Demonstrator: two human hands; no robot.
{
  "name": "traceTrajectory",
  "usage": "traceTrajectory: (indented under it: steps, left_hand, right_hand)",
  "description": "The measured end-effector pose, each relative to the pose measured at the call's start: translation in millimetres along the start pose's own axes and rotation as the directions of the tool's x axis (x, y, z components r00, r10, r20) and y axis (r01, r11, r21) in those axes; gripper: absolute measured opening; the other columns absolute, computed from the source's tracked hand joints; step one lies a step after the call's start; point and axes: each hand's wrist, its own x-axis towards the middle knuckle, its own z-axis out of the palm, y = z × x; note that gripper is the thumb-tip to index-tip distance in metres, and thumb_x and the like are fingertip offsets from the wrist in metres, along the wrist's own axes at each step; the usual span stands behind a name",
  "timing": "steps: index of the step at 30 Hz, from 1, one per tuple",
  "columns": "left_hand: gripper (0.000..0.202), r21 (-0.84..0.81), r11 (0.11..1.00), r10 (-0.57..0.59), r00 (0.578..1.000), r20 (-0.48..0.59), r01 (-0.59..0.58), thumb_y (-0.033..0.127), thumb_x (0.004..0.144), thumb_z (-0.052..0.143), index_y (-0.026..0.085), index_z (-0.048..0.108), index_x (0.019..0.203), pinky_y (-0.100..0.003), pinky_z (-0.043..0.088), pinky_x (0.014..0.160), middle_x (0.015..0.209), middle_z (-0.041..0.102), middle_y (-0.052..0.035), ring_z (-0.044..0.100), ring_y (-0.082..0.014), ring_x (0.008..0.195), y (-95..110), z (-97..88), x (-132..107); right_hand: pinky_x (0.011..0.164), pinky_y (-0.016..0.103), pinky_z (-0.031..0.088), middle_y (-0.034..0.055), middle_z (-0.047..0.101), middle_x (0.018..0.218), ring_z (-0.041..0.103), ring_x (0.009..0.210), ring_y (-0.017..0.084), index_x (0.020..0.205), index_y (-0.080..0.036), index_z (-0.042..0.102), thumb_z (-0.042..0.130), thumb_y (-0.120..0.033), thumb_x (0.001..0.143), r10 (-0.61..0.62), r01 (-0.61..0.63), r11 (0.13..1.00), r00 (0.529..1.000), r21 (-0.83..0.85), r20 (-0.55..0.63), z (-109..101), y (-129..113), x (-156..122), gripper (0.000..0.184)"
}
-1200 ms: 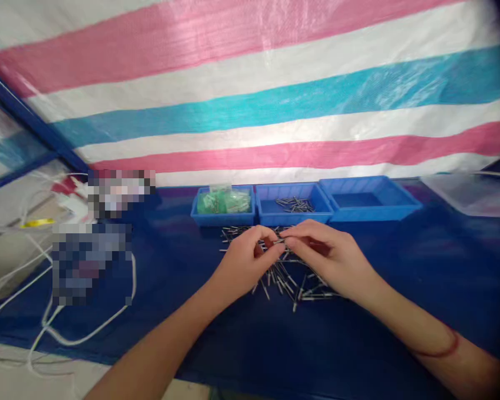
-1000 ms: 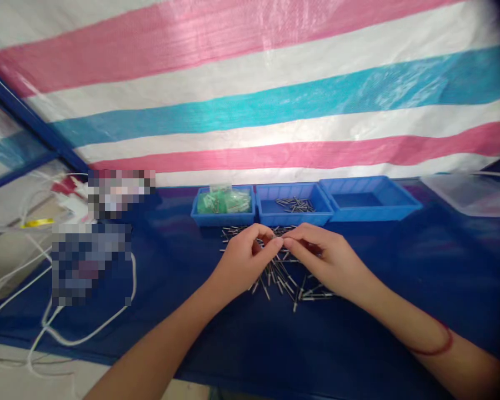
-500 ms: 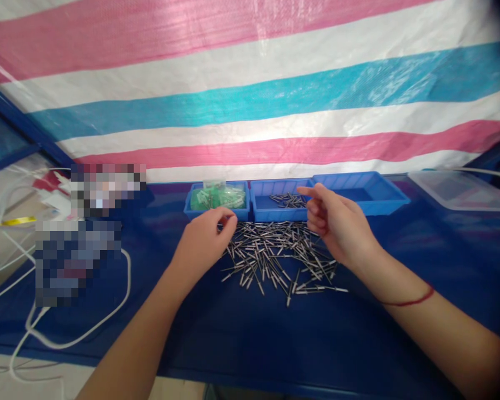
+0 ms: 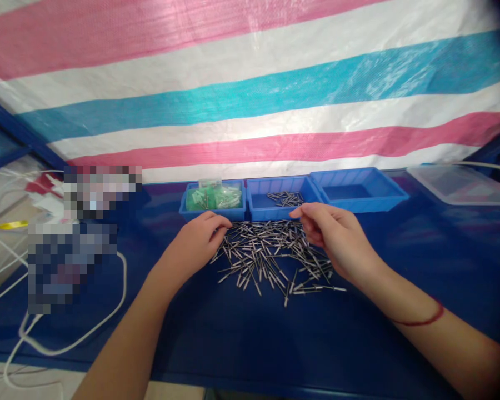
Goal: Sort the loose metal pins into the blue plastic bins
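Metal pins [image 4: 270, 258] lie heaped loose at the middle of the counter [image 4: 420, 266], just before the middle blue bin [image 4: 275, 214]. Risk: a sweeping finger may scatter pins toward the near edge. The left hand [image 4: 191, 247] rests palm-down, fingers curled onto the heap's left side. The right hand [image 4: 337, 239] hovers over its right side, thumb and forefinger pinched. Whether either holds a pin cannot be told.

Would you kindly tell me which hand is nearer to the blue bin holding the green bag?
Left. The left hand lies just in front of the green-bag bin, at the edge of the pins; the right hand is further right, in front of the middle bin.
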Motion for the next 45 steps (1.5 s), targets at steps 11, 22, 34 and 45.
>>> traceTrajectory:
  steps: [11, 22, 34, 45]
  left_hand:
    - [0.027, 0.197, 0.966, 0.165, 0.986, 0.039, -0.169, 0.018, 0.092, 0.039, 0.018, 0.061, 0.108, -0.032, 0.048, 0.09, 0.107, 0.064, -0.0066, 0.061, -0.019, 0.095, 27, 38.1, 12]
    - [0.025, 0.299, 0.941, 0.149, 0.987, 0.052, -0.158, 0.028, 0.094, 0.044, 0.024, 0.065, 0.107, -0.026, 0.044, 0.063, 0.092, 0.062, -0.0059, 0.061, -0.0186, 0.079, 25, 34.0, 35]
    - [0.013, 0.448, 0.822, 0.331, 0.936, 0.123, -0.35, 0.019, 0.091, 0.052, 0.02, 0.064, 0.093, -0.032, 0.033, 0.069, 0.091, 0.066, -0.0036, 0.06, -0.0176, 0.081, 30, 31.4, 38]
    - [0.012, 0.402, 0.822, 0.378, 0.915, 0.143, -0.402, 0.02, 0.091, 0.052, 0.019, 0.064, 0.092, -0.03, 0.034, 0.071, 0.093, 0.064, -0.0042, 0.059, -0.0176, 0.083, 24, 32.3, 41]
  right_hand:
    - [0.043, 0.025, 0.021, -0.0039, 0.04, 0.053, 0.033, 0.046, 0.008, 0.076, -0.016, 0.069, 0.054, -0.037, 0.084, -0.029, 0.051, 0.978, 0.993, -0.203, 0.113, -4, 3, 0, 0.027]
    - [0.044, 0.024, 0.025, -0.0021, 0.044, 0.057, 0.037, 0.05, 0.009, 0.074, -0.017, 0.069, 0.052, -0.038, 0.085, -0.048, 0.101, 0.95, 0.982, -0.295, 0.183, -4, 2, -1, 0.029]
    - [0.044, 0.024, 0.027, -0.0007, 0.047, 0.057, 0.039, 0.051, 0.01, 0.074, -0.016, 0.07, 0.05, -0.036, 0.085, -0.045, 0.118, 0.935, 0.975, -0.334, 0.218, -3, -2, -1, 0.03]
    - [0.044, 0.024, 0.028, -0.0011, 0.048, 0.056, 0.039, 0.049, 0.01, 0.075, -0.017, 0.071, 0.051, -0.036, 0.083, -0.028, 0.115, 0.921, 0.973, -0.371, 0.231, -1, 1, -1, 0.028]
